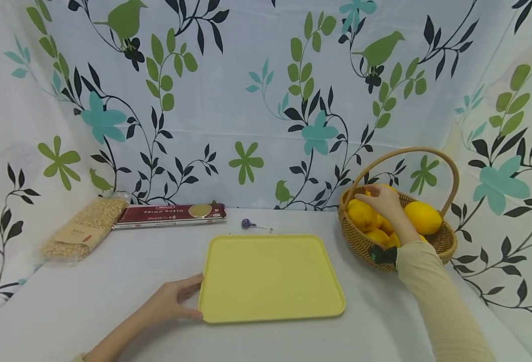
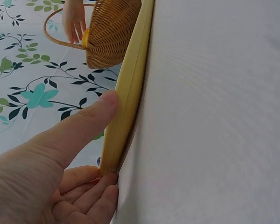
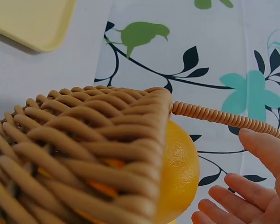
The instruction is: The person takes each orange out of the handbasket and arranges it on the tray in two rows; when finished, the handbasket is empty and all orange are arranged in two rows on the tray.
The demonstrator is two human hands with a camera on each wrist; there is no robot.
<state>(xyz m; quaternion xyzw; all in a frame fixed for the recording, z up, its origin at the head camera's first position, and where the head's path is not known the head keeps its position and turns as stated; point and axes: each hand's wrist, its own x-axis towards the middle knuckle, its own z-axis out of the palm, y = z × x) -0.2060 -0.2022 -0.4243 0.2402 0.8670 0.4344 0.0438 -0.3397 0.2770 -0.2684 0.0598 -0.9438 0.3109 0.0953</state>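
In the head view, a yellow tray (image 1: 272,279) lies on the white table. My left hand (image 1: 175,301) is at its left side, thumb at the near corner and fingers along the edge. The left wrist view shows the thumb of that left hand (image 2: 51,149) resting against the tray's rim (image 2: 126,93). At the right, a wicker basket (image 1: 356,241) with an arched handle contains several lemons (image 1: 422,217). My right hand (image 1: 385,203) reaches in under the handle, above the fruit. Seen from the right wrist, its relaxed fingers (image 3: 233,200) hold nothing, beside a lemon (image 3: 179,172).
Behind the tray lies a small purple lollipop (image 1: 246,223) with a pale stick. A dark red spaghetti pack (image 1: 171,215) and a clear bag of pale grains (image 1: 87,226) lie at the back left. Patterned cloth (image 1: 247,100) hangs behind the table. Something dark (image 1: 382,254) sits at the basket's front.
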